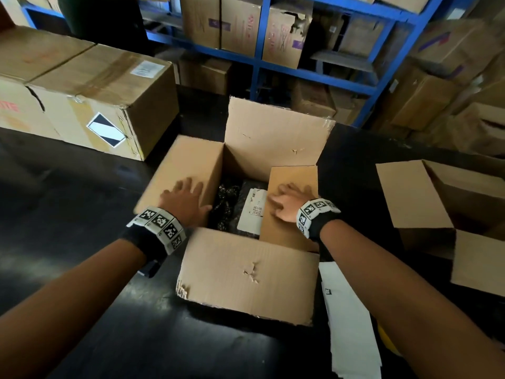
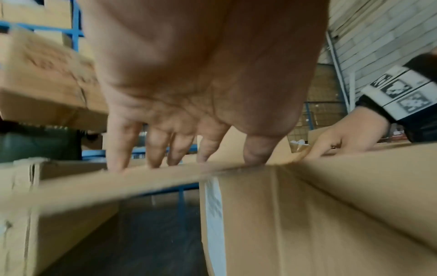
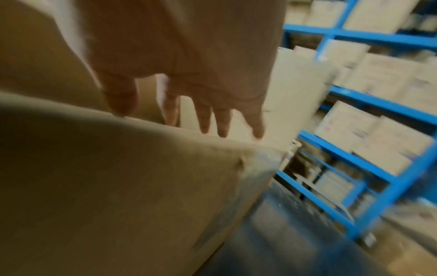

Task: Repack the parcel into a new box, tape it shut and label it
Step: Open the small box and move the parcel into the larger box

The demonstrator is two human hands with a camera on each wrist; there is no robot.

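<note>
- Left hand (image 1: 185, 199) flat, fingers spread, pressing on the left side flap (image 1: 180, 170) of the new box (image 1: 246, 277). Not gripping anything.
- Right hand (image 1: 289, 203) same deal, fingers straight, palm down on the right side flap (image 1: 293, 181), which sits folded further in than the left one.
- Between the hands, down inside the box: the parcel (image 1: 252, 212), a dark wrapped bundle with a white label and QR code facing up. So the repacking part looks pretty much done.
- Far flap (image 1: 276, 129) standing upright, near flap (image 1: 246, 272) hanging out toward the body. Both long flaps not yet closed.
- No tape on the top seam, no tape roll spotted anywhere in view. Taping and labelling both left, going by this.
- White sheets (image 1: 349, 318) on the dark table (image 1: 82, 324) just right of the box, possibly label stock, can't tell.
- Another open box (image 1: 448, 203) off to the right, probably the old one.
- Bigger taped carton (image 1: 103, 99) back left, blue shelving (image 1: 314, 75) full of boxes behind.
</note>
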